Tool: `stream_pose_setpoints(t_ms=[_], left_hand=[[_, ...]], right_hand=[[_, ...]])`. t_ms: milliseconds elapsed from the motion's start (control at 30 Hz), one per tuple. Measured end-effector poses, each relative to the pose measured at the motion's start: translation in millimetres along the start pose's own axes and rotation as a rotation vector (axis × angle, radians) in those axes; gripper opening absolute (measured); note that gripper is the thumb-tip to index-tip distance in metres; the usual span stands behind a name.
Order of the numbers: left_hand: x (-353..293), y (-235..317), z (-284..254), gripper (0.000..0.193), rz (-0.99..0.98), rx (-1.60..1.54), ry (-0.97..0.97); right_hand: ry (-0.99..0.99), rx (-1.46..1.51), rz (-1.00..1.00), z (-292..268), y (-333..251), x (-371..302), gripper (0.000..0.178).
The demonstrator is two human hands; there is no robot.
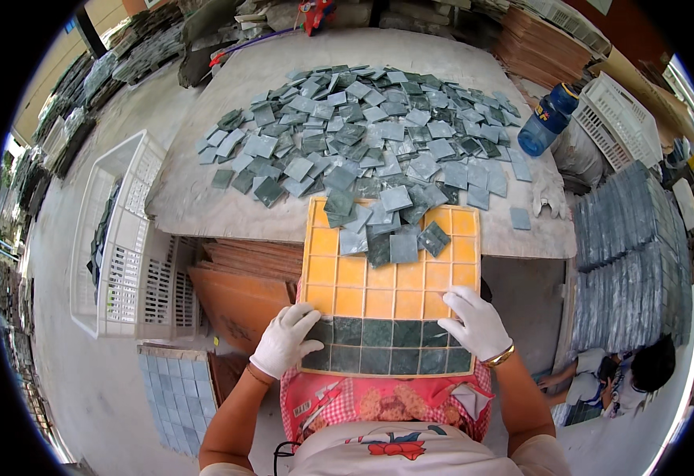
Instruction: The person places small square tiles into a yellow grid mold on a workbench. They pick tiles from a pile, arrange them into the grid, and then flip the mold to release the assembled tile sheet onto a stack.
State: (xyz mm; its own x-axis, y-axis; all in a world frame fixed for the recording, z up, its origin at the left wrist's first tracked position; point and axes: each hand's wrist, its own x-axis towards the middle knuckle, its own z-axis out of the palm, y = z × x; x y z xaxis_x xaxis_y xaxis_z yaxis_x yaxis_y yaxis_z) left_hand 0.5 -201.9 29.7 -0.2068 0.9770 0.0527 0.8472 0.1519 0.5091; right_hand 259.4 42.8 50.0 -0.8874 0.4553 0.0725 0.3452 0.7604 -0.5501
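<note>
An orange tray (363,299) divided into square cells by raised ribs lies in front of me, its far end at the table edge. Dark green stone tiles (376,333) fill its two nearest rows. Loose tiles (395,198) lie heaped over its far cells. My left hand (285,341), in a white glove, rests at the tray's left edge with fingers and thumb apart, touching the tile row. At the right edge my gloved right hand (478,324) has its fingertips and thumb apart on the rim and end tile. No loose tile shows in either hand.
A big pile of grey-green tiles (347,119) covers much of the table (196,198). A blue bottle (548,120) stands at its right edge. White plastic crates (129,262) stand left; stacked tile sheets (628,262) stand right. Another person (613,377) sits low at the right.
</note>
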Motion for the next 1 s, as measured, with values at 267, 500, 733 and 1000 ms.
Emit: stream_pose_setpoints(t_ms=[267, 500, 733, 1000], left_hand=[[-4, 5, 5, 0.053, 0.001, 0.126, 0.152], [-19, -21, -31, 0.049, -0.113, 0.225, 0.351], [-105, -199, -223, 0.084, -0.682, 0.803, 0.849], [74, -40, -54, 0.030, 0.001, 0.127, 0.400]], right_hand=[[0.053, 0.080, -0.195, 17, -19, 40, 0.032], [-0.070, 0.139, -0.041, 14, -29, 42, 0.030], [0.089, -0.055, -0.188, 9, -5, 57, 0.024], [0.120, -0.361, -0.088, 30, -14, 109, 0.046]])
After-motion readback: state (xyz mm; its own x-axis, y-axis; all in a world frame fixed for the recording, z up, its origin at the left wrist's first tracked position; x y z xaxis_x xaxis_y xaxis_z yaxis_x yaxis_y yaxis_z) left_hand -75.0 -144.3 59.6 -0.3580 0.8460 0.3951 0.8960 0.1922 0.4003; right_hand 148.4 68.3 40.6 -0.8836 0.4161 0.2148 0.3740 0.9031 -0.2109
